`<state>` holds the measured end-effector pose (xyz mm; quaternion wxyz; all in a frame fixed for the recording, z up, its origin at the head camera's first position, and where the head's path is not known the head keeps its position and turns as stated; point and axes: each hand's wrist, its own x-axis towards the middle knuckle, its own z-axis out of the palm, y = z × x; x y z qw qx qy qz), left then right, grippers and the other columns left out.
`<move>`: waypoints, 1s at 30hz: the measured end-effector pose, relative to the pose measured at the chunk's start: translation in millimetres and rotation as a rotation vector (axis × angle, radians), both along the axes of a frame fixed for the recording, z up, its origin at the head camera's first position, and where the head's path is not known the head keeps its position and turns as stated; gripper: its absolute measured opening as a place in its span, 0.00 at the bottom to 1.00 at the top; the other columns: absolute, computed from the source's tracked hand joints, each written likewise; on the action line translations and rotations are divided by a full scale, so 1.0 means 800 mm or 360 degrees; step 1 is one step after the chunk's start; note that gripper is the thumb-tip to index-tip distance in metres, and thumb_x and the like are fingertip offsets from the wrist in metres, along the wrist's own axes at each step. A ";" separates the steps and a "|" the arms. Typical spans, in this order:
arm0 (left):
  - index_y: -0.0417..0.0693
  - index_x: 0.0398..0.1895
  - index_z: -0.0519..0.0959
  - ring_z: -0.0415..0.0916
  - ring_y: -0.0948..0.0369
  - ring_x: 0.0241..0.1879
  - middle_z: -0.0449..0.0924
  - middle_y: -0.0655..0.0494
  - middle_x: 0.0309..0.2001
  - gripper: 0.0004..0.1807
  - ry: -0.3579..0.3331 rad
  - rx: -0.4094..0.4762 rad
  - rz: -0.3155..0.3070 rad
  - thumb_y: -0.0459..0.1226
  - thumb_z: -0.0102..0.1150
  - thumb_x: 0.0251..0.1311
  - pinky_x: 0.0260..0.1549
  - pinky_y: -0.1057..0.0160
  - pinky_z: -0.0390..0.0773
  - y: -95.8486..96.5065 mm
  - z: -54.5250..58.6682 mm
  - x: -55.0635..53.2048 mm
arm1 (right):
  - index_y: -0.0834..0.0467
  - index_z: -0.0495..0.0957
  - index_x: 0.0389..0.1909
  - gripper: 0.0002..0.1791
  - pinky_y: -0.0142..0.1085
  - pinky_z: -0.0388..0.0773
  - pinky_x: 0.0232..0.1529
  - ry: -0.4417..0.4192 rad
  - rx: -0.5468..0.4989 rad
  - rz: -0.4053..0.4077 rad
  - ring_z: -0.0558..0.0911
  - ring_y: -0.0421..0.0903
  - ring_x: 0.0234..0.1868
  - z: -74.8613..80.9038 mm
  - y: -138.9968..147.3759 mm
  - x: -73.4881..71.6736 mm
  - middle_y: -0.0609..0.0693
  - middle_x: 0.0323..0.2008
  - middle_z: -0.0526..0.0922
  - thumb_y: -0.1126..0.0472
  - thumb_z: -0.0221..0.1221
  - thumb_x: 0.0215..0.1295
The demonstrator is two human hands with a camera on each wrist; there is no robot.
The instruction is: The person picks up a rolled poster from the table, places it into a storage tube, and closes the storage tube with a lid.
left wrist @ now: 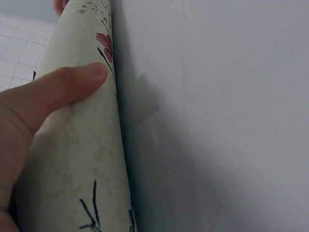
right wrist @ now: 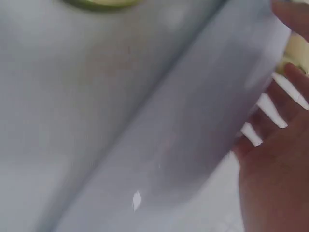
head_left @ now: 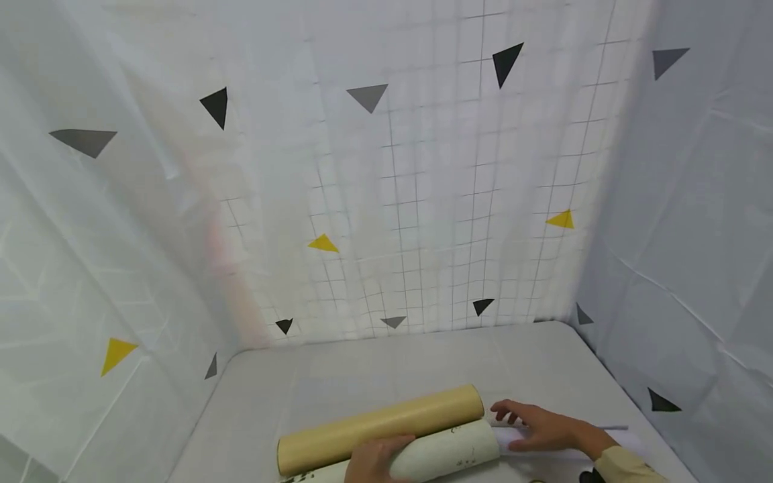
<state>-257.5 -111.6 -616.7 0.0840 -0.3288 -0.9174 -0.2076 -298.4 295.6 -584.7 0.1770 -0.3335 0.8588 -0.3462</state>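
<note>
My left hand (head_left: 376, 460) grips a pale wallpaper roll (head_left: 449, 452) with a floral print at the front of the table. In the left wrist view the thumb (left wrist: 72, 86) lies across the roll (left wrist: 72, 130), near a red flower; the other fingers are mostly hidden. Against its far side lies a plain tan roll (head_left: 380, 427). My right hand (head_left: 540, 429) hovers over a glossy white roll (right wrist: 188, 121) beyond the right end of the printed one. Its fingers (right wrist: 282, 99) are spread and relaxed, with nothing held.
A greenish-yellow ring-like object (right wrist: 104, 4), cut off by the frame, lies near the white roll. The pale tabletop (head_left: 374, 369) is bounded by white sheet walls (head_left: 423, 168) behind and on both sides, marked with black, grey and yellow triangles.
</note>
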 end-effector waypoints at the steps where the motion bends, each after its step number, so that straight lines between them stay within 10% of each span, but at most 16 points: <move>1: 0.58 0.60 0.84 0.86 0.70 0.42 0.89 0.65 0.51 0.40 -0.0003 -0.0008 0.0004 0.67 0.72 0.46 0.35 0.70 0.81 0.001 0.000 0.001 | 0.60 0.66 0.69 0.34 0.39 0.79 0.51 -0.0022 0.0050 -0.0022 0.80 0.43 0.55 0.003 0.006 0.001 0.58 0.60 0.78 0.51 0.66 0.68; 14: 0.65 0.62 0.82 0.85 0.71 0.41 0.89 0.68 0.52 0.41 -0.0102 -0.0064 0.0110 0.65 0.77 0.42 0.34 0.68 0.81 0.002 -0.001 0.004 | 0.59 0.73 0.61 0.32 0.31 0.74 0.46 -0.0131 0.0179 -0.0150 0.73 0.29 0.45 0.002 0.061 0.008 0.48 0.49 0.77 0.52 0.73 0.59; 23: 0.62 0.61 0.82 0.86 0.71 0.41 0.89 0.67 0.52 0.39 -0.0042 -0.0018 0.0054 0.66 0.73 0.46 0.34 0.69 0.81 0.002 0.000 0.004 | 0.52 0.77 0.55 0.19 0.30 0.75 0.42 0.0005 0.0122 0.0172 0.77 0.30 0.46 -0.030 0.073 -0.017 0.41 0.49 0.83 0.49 0.65 0.69; 30: 0.60 0.62 0.82 0.86 0.71 0.39 0.89 0.65 0.52 0.39 0.0019 0.0045 0.0030 0.68 0.69 0.49 0.32 0.70 0.80 -0.001 -0.002 0.006 | 0.52 0.78 0.56 0.19 0.29 0.74 0.44 0.0033 0.0044 0.0170 0.76 0.27 0.47 -0.017 0.048 -0.014 0.40 0.50 0.83 0.52 0.67 0.68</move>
